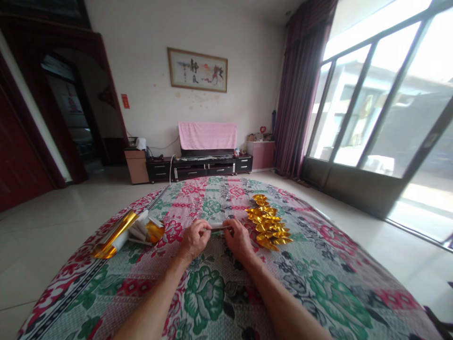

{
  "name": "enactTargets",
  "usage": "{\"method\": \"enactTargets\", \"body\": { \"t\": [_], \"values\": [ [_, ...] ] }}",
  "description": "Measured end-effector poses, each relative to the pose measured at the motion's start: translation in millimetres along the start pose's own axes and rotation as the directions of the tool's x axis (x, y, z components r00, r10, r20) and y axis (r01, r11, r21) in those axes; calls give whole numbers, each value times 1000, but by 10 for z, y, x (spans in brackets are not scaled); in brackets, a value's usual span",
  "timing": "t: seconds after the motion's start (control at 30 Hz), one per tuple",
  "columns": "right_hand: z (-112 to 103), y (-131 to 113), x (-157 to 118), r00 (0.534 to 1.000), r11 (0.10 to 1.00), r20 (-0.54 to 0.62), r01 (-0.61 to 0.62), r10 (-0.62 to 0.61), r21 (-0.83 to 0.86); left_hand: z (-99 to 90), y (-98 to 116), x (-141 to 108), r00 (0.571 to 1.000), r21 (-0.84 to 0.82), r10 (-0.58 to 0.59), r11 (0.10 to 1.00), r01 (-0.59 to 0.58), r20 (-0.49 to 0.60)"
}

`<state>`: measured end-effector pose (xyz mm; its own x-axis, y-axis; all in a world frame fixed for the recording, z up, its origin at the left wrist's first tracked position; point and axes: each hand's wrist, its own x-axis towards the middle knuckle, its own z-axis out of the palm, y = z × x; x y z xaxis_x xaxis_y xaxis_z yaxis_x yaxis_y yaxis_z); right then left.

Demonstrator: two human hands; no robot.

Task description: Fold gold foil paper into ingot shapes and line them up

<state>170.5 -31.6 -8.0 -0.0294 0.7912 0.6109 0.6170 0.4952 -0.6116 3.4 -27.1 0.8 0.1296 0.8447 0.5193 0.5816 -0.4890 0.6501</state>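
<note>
Between my two hands is a small white rolled strip of paper point(217, 225), held level just above the patterned tablecloth. My left hand point(196, 238) pinches its left end with thumb and fingers. The right end is pinched by my right hand point(238, 238). Just right of my right hand lies a cluster of folded gold foil paper pieces point(267, 222) with pointed ends, set close in rows. Farther to the left, a roll of gold foil paper point(116, 233) rests beside several white rolled papers point(139, 229).
The round table wears a floral tablecloth point(205, 297) in green, red and grey. Beyond its far edge stands a low black cabinet point(212, 170) with a pink cloth point(208, 135) over something on top. Glass doors point(368, 108) are on the right, a dark doorway point(71, 108) on the left.
</note>
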Motion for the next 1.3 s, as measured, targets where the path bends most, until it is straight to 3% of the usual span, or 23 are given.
{"method": "enactTargets", "body": {
  "t": [0.2,0.53,0.87,1.3],
  "values": [
    [21,30,14,989,988,-86,-112,121,106,24,-69,10,999,16,-39,999,39,3],
    [-3,17,23,984,974,-61,-158,170,164,15,-99,23,984,81,-178,981,176,19],
    [-64,-59,18,992,999,-117,33,-37,-41,13,-74,34,981,122,-196,973,194,0],
    [-37,-46,26,985,994,-133,111,-112,-16,9,-70,72,960,89,-280,957,278,9]
  ]
}}
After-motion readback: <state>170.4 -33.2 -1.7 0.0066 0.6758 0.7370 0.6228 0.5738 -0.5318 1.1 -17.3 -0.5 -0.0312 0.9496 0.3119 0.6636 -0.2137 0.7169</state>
